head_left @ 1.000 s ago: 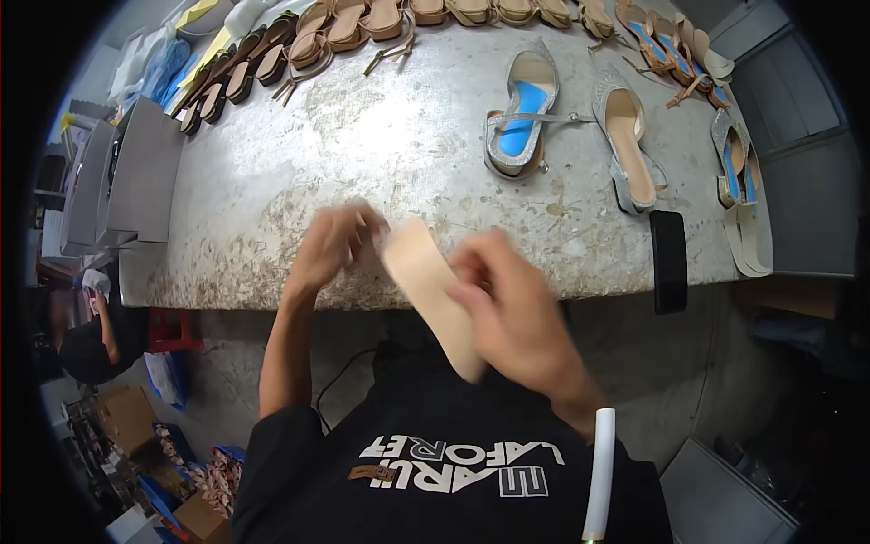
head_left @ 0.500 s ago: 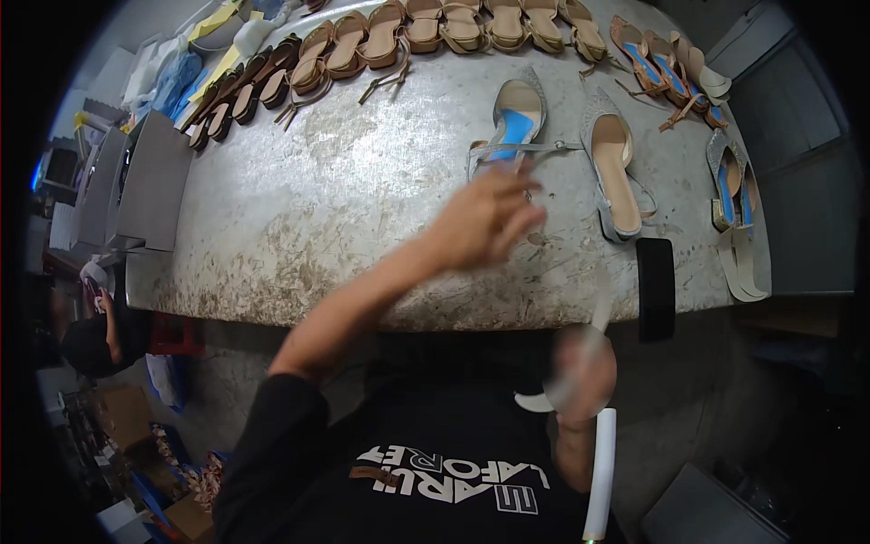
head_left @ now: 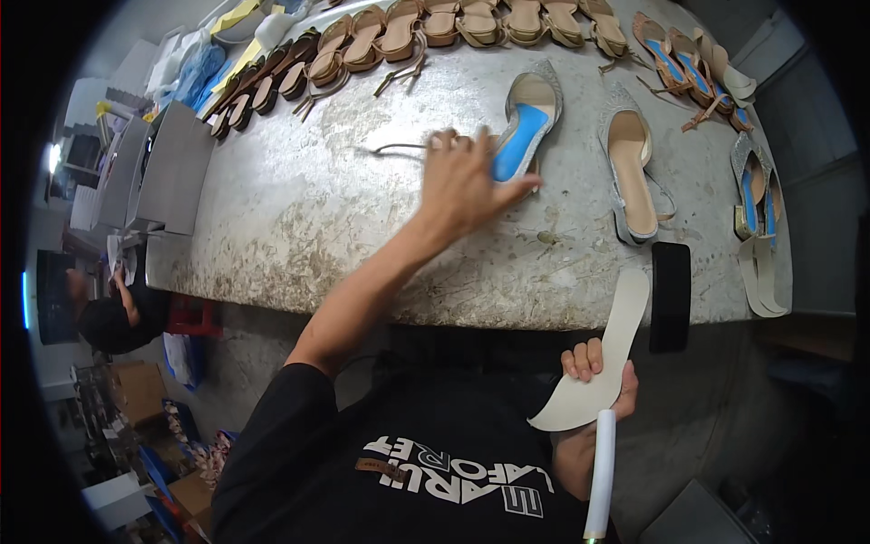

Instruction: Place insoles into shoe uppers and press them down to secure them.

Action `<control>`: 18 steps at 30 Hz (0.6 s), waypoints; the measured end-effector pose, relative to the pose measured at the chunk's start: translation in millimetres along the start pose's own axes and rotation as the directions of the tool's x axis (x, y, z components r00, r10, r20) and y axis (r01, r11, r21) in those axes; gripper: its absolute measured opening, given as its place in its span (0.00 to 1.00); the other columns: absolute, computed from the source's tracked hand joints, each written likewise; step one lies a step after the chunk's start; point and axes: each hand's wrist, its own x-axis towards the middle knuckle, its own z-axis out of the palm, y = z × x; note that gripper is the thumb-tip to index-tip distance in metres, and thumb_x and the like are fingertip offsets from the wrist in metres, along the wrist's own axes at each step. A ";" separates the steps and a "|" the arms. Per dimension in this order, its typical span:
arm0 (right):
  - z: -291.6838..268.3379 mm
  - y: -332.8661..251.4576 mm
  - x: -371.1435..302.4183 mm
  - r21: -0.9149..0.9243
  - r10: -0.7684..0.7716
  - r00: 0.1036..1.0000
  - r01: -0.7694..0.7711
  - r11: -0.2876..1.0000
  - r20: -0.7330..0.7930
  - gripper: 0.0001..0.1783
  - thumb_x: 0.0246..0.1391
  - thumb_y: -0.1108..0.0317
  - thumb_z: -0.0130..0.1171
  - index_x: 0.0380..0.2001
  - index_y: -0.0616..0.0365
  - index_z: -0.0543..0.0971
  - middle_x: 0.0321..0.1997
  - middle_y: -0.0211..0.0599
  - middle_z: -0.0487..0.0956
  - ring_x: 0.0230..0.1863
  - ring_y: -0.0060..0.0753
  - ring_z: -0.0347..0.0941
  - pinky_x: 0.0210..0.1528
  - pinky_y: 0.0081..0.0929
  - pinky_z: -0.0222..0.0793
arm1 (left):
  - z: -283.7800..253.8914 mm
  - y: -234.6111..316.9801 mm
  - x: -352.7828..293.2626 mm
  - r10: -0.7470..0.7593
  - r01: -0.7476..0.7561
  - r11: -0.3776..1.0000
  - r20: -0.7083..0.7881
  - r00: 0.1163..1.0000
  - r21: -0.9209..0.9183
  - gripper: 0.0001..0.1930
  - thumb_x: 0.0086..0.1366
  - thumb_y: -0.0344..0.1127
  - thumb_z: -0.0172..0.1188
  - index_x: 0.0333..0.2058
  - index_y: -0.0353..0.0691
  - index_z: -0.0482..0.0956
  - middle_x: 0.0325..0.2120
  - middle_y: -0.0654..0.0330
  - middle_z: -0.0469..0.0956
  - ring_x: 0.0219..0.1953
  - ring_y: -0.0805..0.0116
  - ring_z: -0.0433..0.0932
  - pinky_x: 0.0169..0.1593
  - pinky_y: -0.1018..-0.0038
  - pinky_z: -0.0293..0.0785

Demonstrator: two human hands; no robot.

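Observation:
My left hand (head_left: pixel 467 186) lies over the heel end of a silvery pointed flat shoe (head_left: pixel 544 104), its thumb spread from the fingers. A thin strap (head_left: pixel 399 147) reaches out leftward from beneath that hand. The shoe has a bright blue footbed section (head_left: pixel 519 143); its heel is partly hidden by the hand. To its right lies the matching silvery slingback (head_left: pixel 627 145) with a beige footbed. In front of my body, below the table edge, my right hand (head_left: pixel 598 367) is closed around a cream insole (head_left: pixel 616 340), fingers on one side and thumb on the other.
Brown and tan sandals (head_left: pixel 399 34) line the far edge of the metal table (head_left: pixel 299 245). Orange-brown shoes (head_left: pixel 680 68), another silvery pair (head_left: pixel 754 186) and cream insoles (head_left: pixel 759 281) stand at right. A flat black rectangular object (head_left: pixel 671 299) overhangs the front edge. Grey boxes (head_left: pixel 168 172) stand left.
My left hand has shifted left, and the shoe's strap now points left rather than across to the right. The right hand's cream insole has turned to show its broad face.

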 end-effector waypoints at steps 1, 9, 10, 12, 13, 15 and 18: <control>5.7 -1.2 0.6 0.026 0.000 1.000 0.000 1.000 0.013 0.17 0.57 0.57 0.49 0.39 0.62 0.68 0.31 0.34 0.64 0.32 0.29 0.61 0.40 0.31 0.58 | -9.1 14.0 0.0 0.018 -0.010 0.999 0.153 0.988 -0.047 0.45 0.66 0.70 0.52 0.58 0.25 0.73 0.42 0.44 0.81 0.49 0.49 0.74 0.58 0.52 0.68; 29.2 -35.0 -16.4 -0.687 -0.274 0.945 0.321 0.652 0.181 0.40 0.61 0.60 0.57 0.66 0.78 0.56 0.59 0.62 0.75 0.31 0.31 0.72 0.43 0.30 0.68 | -66.6 -93.6 -54.6 0.221 -0.064 0.627 0.099 0.970 -0.777 0.42 0.51 0.30 0.78 0.66 0.36 0.69 0.56 0.50 0.78 0.57 0.58 0.78 0.63 0.59 0.75; 30.9 -43.1 -19.1 -0.790 -0.279 0.943 0.309 0.529 0.182 0.42 0.60 0.63 0.57 0.67 0.78 0.53 0.60 0.63 0.75 0.31 0.31 0.73 0.41 0.28 0.69 | -81.6 -118.0 -56.6 0.365 -0.102 0.600 0.158 0.917 -0.794 0.45 0.47 0.24 0.77 0.66 0.41 0.70 0.59 0.54 0.77 0.60 0.57 0.76 0.68 0.57 0.72; 41.2 -48.5 -19.6 -0.876 -0.224 0.962 0.241 0.418 0.158 0.43 0.56 0.68 0.58 0.69 0.80 0.54 0.60 0.62 0.77 0.32 0.27 0.74 0.41 0.23 0.70 | -97.6 -144.0 -54.8 0.582 -0.147 0.578 0.278 0.764 -0.803 0.48 0.43 0.21 0.76 0.66 0.41 0.69 0.60 0.54 0.76 0.63 0.54 0.73 0.70 0.55 0.68; 50.4 -42.8 -16.0 -0.897 -0.160 0.971 0.227 0.379 0.178 0.42 0.55 0.69 0.59 0.68 0.80 0.56 0.60 0.62 0.77 0.34 0.29 0.76 0.43 0.24 0.71 | -94.1 -156.8 -53.1 0.676 -0.235 0.579 0.299 0.674 -0.781 0.48 0.43 0.20 0.75 0.67 0.41 0.69 0.61 0.54 0.75 0.65 0.53 0.72 0.71 0.54 0.66; 71.0 -24.5 -7.6 -0.930 -0.034 0.974 0.223 0.293 0.223 0.42 0.53 0.70 0.62 0.66 0.82 0.59 0.59 0.62 0.77 0.39 0.33 0.79 0.46 0.25 0.73 | -67.9 -173.4 -54.4 0.679 -0.215 0.558 0.292 0.674 -0.801 0.48 0.45 0.18 0.71 0.68 0.46 0.67 0.66 0.55 0.70 0.69 0.53 0.66 0.74 0.51 0.60; 81.9 -4.1 -5.1 -0.932 0.189 0.923 0.354 -0.073 0.336 0.36 0.44 0.77 0.67 0.58 0.83 0.71 0.48 0.60 0.82 0.47 0.48 0.81 0.61 0.42 0.70 | -51.3 -189.7 -69.9 0.511 -0.201 0.535 0.124 0.851 -0.820 0.42 0.55 0.25 0.66 0.70 0.46 0.64 0.69 0.53 0.65 0.73 0.54 0.60 0.77 0.51 0.51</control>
